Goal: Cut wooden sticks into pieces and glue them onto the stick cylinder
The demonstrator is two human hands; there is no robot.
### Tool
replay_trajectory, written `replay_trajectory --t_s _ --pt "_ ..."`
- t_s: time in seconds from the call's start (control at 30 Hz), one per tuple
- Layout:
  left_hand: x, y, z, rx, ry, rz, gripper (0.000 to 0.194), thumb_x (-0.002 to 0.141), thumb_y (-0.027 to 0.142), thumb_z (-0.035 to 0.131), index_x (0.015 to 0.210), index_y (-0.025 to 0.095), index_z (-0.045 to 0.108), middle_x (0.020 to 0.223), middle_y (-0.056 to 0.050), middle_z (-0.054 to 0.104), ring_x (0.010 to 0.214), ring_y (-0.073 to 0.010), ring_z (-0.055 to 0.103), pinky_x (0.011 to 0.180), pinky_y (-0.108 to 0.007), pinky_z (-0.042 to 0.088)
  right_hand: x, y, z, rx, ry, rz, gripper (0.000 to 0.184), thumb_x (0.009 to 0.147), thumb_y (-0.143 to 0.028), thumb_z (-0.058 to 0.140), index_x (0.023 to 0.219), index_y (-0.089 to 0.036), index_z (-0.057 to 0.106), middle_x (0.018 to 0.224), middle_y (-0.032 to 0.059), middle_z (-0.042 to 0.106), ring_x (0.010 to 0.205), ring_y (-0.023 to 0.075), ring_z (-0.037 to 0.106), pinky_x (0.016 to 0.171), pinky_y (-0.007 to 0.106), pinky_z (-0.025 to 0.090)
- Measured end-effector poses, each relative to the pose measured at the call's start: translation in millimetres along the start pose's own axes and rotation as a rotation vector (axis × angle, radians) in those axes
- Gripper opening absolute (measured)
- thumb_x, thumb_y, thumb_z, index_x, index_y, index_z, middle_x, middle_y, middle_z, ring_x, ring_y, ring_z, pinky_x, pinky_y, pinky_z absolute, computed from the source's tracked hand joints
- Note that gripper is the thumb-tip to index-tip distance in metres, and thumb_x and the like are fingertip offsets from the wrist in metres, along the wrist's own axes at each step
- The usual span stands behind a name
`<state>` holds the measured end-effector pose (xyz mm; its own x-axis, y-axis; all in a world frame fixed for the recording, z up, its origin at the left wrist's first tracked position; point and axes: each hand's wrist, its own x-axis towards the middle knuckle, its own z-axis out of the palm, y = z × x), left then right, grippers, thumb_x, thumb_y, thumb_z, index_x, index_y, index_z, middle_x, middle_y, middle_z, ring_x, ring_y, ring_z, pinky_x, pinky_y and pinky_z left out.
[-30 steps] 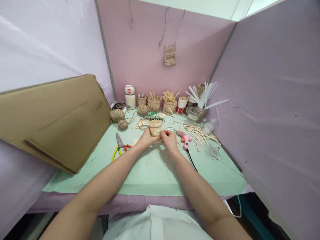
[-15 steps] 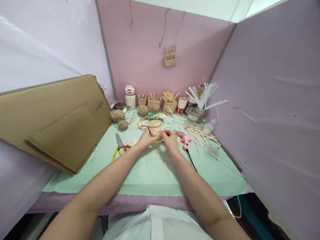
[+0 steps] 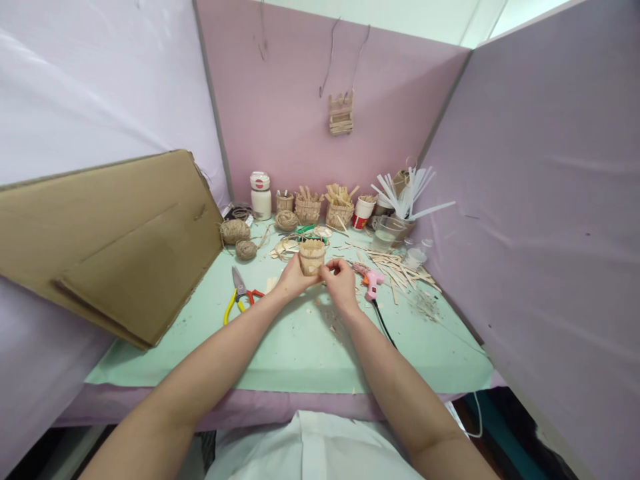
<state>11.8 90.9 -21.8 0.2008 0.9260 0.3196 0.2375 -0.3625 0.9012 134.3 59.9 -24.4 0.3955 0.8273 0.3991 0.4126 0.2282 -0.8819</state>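
A small cup-shaped basket (image 3: 312, 257) of pale wood strips, with a band of twine round its upper part, is held above the middle of the table. My left hand (image 3: 294, 277) is wrapped round its left side and base. My right hand (image 3: 340, 280) is closed in a pinch at the basket's lower right side; what its fingertips hold, if anything, is too small to make out. A pink glue gun (image 3: 371, 281) lies just right of my right hand. To the left of my left hand lie yellow-handled scissors (image 3: 239, 287) and a red-handled tool (image 3: 257, 294), partly behind my forearm.
Twine balls (image 3: 235, 231) lie at the back left, beside a white bottle (image 3: 261, 199). Stick-filled baskets (image 3: 339, 215) and a red-and-white cup (image 3: 363, 213) line the back. Loose wood strips (image 3: 400, 268) lie right. Cardboard (image 3: 125, 247) leans at the left; glue sticks (image 3: 407, 193) stand back right.
The basket has tilted slightly and shifted a little to the right in my left hand. My right hand stays pinched beside it, almost unmoved.
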Motion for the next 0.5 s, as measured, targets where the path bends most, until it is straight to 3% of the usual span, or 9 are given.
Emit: replay_trajectory --t_s 0.2,0.5 --pt "-2.2 4.3 -1.3 0.055 -0.010 0.043 0.058 0.056 0.030 0.074 0.108 0.016 0.054 0.109 -0.008 0.064 0.100 -0.0246 0.059 0.083 -0.031 0.049 -2.8 -1.6 0.0 -0.042 0.020 -0.059 0.006 0.065 -0.026 0.055 0.065 -0.020 0.053 0.069 -0.0003 0.055 0.071 0.0170 0.045 0.068 0.028 0.033" --pt "1.5 -1.0 0.3 -0.128 -0.026 -0.132 0.070 0.051 0.033 0.079 0.112 0.014 0.051 0.110 -0.010 0.064 0.099 -0.0231 0.061 0.085 -0.034 0.049 -4.2 -9.6 -4.7 0.052 0.057 -0.099 0.006 0.068 -0.025 0.052 0.071 -0.020 0.052 0.072 0.0000 0.054 0.071 0.0157 0.046 0.069 0.027 0.036"
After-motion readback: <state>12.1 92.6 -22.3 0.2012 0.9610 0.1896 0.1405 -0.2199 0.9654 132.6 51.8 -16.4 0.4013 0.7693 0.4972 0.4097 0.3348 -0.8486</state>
